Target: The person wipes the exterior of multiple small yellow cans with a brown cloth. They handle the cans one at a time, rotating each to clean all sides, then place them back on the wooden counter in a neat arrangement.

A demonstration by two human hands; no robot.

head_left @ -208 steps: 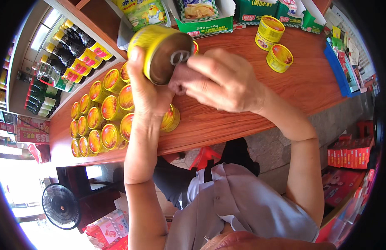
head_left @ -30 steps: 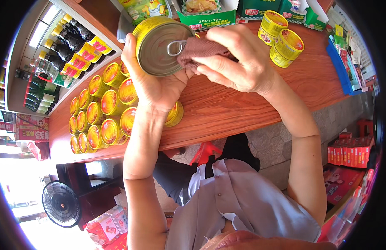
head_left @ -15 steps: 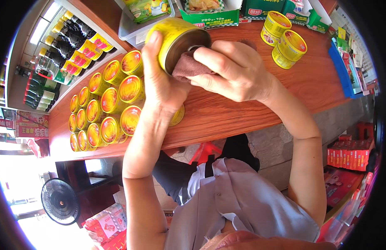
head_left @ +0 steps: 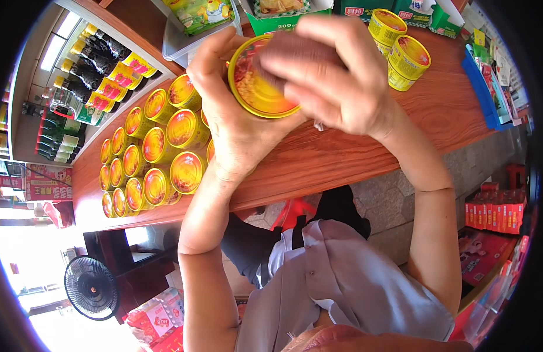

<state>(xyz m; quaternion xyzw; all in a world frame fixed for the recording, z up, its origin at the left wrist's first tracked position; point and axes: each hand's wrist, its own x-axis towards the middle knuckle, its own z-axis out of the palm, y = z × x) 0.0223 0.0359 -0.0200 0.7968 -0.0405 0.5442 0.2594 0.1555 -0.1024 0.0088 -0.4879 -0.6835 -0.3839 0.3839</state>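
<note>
A yellow can (head_left: 255, 88) with a printed orange lid is raised above the wooden counter, its lid facing me. My left hand (head_left: 233, 117) wraps round its side, thumb and fingers apart across the can's width. Pressed onto the lid is a brown cloth (head_left: 295, 56), held under the fingers of my right hand (head_left: 342, 76), which are smeared by motion. Left of my left hand, rows of matching yellow cans (head_left: 155, 144) stand close together, lids up. Some cans are partly hidden behind my left wrist.
The wooden counter (head_left: 447, 129) runs across the front. At its back right stand stacked yellow cans (head_left: 409, 56), beside a blue tray (head_left: 482, 97). Green cartons (head_left: 365, 8) and a clear plastic bin (head_left: 183, 44) line the far side. Shelved bottles (head_left: 110, 73) are at left.
The can has turned from showing its metal bottom to showing its printed lid. My right hand has moved the cloth from the bottom onto the lid.
</note>
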